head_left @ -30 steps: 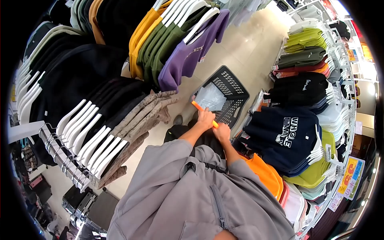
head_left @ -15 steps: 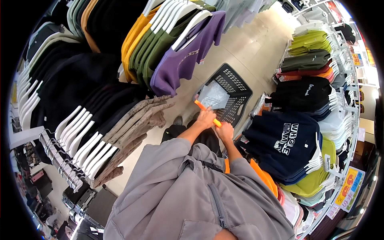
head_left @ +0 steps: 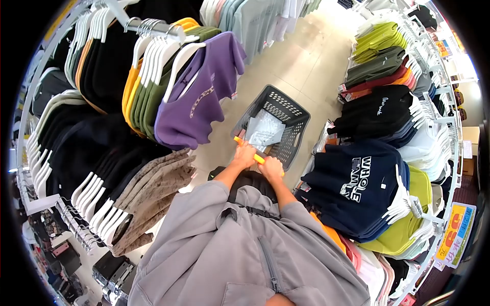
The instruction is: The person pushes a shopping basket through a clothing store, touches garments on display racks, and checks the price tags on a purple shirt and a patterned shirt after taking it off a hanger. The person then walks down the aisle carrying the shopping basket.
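Observation:
Both of my hands are closed on the orange handle (head_left: 259,158) of a dark grey shopping basket (head_left: 292,148) with perforated walls. My left hand (head_left: 244,155) wraps the handle near its left end. To its right, my right hand (head_left: 272,169) grips near the other end. Inside the basket lie clear plastic-wrapped packages (head_left: 266,127); their contents cannot be made out. The basket stands on the tiled floor in front of me, between two rows of hanging clothes.
At left, a rack holds purple tops (head_left: 201,97), black garments (head_left: 97,132) and brown patterned ones (head_left: 158,183) on white hangers. Along the right hang navy tops (head_left: 352,188), black tops (head_left: 377,112) and lime ones (head_left: 380,41). A price sign (head_left: 456,234) hangs at the right edge.
The view has shifted along the aisle: the left rack's purple tops now appear lower and further left, and its metal rail end has come into sight. Both hands stay on the handle.

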`<state>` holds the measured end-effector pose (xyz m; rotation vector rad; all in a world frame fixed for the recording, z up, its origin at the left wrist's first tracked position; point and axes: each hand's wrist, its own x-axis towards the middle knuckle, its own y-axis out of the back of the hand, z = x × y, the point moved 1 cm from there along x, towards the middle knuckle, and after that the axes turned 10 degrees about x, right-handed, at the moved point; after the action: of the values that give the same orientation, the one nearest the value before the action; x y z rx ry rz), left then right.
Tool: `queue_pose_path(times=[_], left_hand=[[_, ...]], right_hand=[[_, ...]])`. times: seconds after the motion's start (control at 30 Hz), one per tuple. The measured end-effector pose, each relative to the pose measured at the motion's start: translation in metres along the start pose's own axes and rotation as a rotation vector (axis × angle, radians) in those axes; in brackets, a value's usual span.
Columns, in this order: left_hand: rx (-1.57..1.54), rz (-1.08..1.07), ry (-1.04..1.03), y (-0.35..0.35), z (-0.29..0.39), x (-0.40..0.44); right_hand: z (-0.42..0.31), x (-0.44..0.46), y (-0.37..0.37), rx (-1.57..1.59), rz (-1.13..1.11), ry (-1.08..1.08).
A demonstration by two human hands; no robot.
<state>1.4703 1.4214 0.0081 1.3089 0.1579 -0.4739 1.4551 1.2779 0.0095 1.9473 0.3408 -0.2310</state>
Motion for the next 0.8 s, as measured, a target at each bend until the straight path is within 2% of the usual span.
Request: queue_pose_path(times=[0.1, 0.17, 0.27, 0.4, 0.53, 0.7, 0.8], left_hand=[[-0.007, 0.023, 0.004, 0.001, 0.005, 0.009], [0.027, 0.161, 0.056, 0.0, 0.012, 0.013], [0.065, 0.247, 0.086, 0.0, 0.021, 0.018], [0.204, 0.306, -0.055, 0.017, 0.033, 0.023], [0.166, 0.428, -0.086, 0.014, 0.038, 0.047], [0.133, 0.478, -0.126, 0.015, 0.038, 0.083], [0.092, 0.361, -0.112, 0.023, 0.038, 0.106]], right_hand=[[0.002, 0.011, 0.012, 0.017, -0.029, -0.013], [0.005, 0.017, 0.016, 0.041, -0.035, -0.005], [0.012, 0.027, 0.02, 0.057, -0.015, 0.003], [0.023, 0.043, 0.024, 0.054, -0.005, 0.036], [0.033, 0.063, 0.028, 0.101, 0.046, 0.031], [0.042, 0.086, 0.044, 0.109, 0.032, 0.02], [0.043, 0.102, 0.059, 0.115, -0.027, -0.031]])
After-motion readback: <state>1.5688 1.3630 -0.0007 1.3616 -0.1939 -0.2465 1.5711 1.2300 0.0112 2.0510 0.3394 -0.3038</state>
